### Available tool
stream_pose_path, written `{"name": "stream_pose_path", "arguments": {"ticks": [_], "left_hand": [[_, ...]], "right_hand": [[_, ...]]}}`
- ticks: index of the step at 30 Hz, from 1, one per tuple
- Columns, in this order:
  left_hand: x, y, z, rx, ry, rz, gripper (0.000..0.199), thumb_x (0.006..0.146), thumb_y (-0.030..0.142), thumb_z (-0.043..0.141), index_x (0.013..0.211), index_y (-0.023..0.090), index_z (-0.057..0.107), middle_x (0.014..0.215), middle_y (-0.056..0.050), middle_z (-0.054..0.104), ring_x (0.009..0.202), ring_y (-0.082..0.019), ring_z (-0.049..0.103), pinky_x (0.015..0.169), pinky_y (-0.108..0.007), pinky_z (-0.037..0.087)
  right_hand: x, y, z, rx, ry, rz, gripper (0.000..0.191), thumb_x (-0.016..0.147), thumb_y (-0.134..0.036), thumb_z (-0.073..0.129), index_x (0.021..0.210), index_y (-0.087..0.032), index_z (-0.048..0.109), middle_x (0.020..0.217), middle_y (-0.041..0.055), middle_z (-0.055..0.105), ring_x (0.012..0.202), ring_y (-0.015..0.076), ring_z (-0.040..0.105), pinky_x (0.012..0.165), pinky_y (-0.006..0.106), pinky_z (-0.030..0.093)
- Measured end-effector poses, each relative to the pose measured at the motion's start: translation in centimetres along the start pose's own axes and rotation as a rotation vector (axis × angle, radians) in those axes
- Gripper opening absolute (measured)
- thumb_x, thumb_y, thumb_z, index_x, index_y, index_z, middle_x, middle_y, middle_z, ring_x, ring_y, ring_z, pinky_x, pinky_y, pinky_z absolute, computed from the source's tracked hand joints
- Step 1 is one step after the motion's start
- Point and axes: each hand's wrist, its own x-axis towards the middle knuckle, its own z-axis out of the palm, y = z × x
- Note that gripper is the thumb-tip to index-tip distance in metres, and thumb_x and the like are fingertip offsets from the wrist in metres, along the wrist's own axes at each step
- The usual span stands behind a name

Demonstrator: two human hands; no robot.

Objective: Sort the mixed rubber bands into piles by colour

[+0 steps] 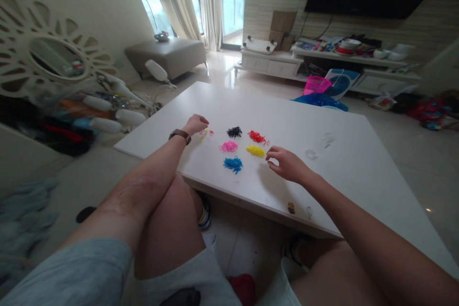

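Several small piles of little rubber bands lie on a white table (pixel 276 110): black bands (pixel 234 132), red bands (pixel 256 136), pink bands (pixel 229 146), yellow bands (pixel 256 151) and blue bands (pixel 233 165). My left hand (pixel 195 125), with a watch (pixel 180 136) on its wrist, hovers at a small scatter of mixed-colour bands (pixel 203 136); its fingers reach out and look apart. Just right of the yellow pile is my right hand (pixel 282 162), fingers loosely curved with a gap to the thumb. Nothing shows in either hand.
Clear plastic pieces (pixel 311 154) lie on the right of the table. A small yellow-and-brown figure (pixel 291 208) sits by the near edge, with a clear piece (pixel 309 211) beside it. Beyond the table are a pink basket (pixel 317 85) and a low TV cabinet (pixel 272 63).
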Motion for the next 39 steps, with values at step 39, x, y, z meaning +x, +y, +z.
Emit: {"name": "stream_pose_path", "arguments": {"ticks": [39], "left_hand": [[0.1, -0.9, 2.1, 0.103, 0.013, 0.059, 0.019, 0.061, 0.016, 0.081, 0.079, 0.015, 0.075, 0.080, -0.008, 0.074, 0.075, -0.018, 0.066, 0.071, -0.025, 0.051]], "right_hand": [[0.1, -0.7, 0.2, -0.014, -0.051, -0.013, 0.013, 0.087, -0.015, 0.058, 0.090, -0.021, 0.069, 0.108, 0.0074, 0.067, 0.093, 0.0195, 0.066, 0.082, 0.031, 0.048]]}}
